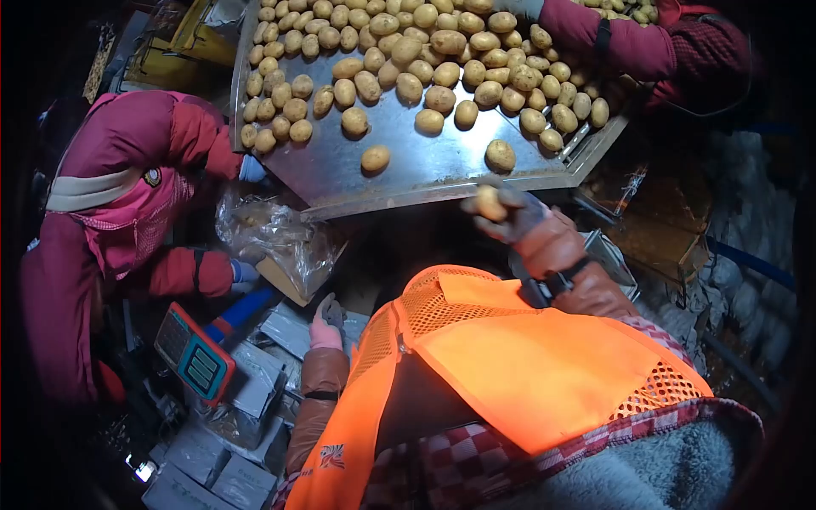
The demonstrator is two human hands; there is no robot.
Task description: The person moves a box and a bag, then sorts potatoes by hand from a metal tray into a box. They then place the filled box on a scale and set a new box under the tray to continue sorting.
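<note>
My right hand [510,212], in a dark glove, is raised at the near edge of the metal sorting table [408,170] and holds a potato [490,202]. My left hand [327,319], in a pink and grey glove, hangs low beside my orange vest, fingers loosely curled, with nothing visible in it. Many loose potatoes [408,59] cover the far part of the table, and single ones [375,158] lie nearer to me.
A person in a red suit [127,195] at the left handles a clear plastic bag [272,234] in a carton. Another person's red sleeve [612,38] reaches over the table at top right. A scale [195,353] and white boxes [221,459] lie below.
</note>
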